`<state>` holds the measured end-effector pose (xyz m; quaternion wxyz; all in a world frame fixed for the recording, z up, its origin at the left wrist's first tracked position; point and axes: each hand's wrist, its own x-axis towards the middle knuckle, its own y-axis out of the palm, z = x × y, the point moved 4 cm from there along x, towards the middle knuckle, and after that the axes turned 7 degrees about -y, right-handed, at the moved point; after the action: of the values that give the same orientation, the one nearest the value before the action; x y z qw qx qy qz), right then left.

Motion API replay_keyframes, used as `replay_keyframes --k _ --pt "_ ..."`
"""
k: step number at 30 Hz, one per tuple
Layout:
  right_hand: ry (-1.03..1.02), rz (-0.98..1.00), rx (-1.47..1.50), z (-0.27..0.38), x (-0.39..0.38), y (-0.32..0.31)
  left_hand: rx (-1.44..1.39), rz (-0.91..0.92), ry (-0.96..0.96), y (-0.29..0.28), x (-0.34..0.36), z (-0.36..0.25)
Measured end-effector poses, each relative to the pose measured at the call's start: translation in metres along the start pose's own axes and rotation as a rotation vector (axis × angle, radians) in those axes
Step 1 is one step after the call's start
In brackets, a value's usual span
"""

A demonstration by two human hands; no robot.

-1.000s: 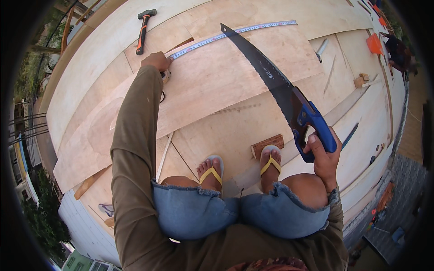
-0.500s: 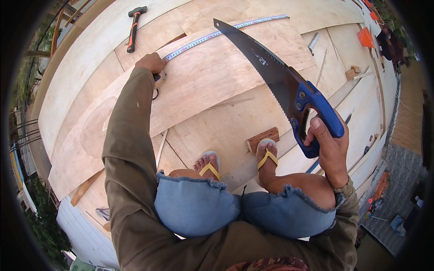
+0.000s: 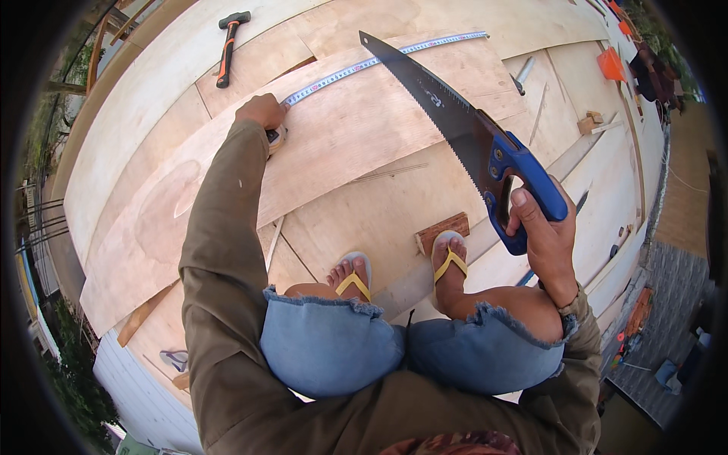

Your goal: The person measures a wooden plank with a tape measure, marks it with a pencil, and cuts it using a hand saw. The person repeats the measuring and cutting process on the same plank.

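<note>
My left hand (image 3: 262, 111) is closed around a tape measure (image 3: 277, 139), whose case partly shows below my fingers. Its pale blade (image 3: 334, 76) runs out to the right along the far side of a long plywood strip (image 3: 341, 140). My right hand (image 3: 547, 239) grips the blue handle of a handsaw (image 3: 447, 102). The saw is held up in front of the plywood, its dark toothed blade pointing to the far left and overlapping part of the tape in view. How the fingers sit around the far side of the handle is partly hidden.
A hammer (image 3: 227, 51) with an orange and black handle lies at the far left. Past the strip's right end is a metal tube (image 3: 523, 72). A wood offcut (image 3: 443, 231) lies by my right foot; small blocks (image 3: 590, 122) and an orange object (image 3: 610, 64) sit farther right.
My left hand and the tape measure have shifted slightly right and nearer. My right hand has moved a little up and left, with the saw's handle coming along.
</note>
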<state>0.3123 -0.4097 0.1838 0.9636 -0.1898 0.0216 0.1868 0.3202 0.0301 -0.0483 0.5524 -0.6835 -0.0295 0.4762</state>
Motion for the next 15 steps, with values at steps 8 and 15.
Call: replay_keyframes --k 8,15 --pt "0.003 0.021 -0.033 0.0 -0.003 -0.005 -0.001 -0.038 -0.006 0.001 0.0 0.002" --pt "-0.027 -0.071 0.073 -0.011 -0.005 -0.018 -0.01 -0.051 0.026 0.001 -0.002 0.001"
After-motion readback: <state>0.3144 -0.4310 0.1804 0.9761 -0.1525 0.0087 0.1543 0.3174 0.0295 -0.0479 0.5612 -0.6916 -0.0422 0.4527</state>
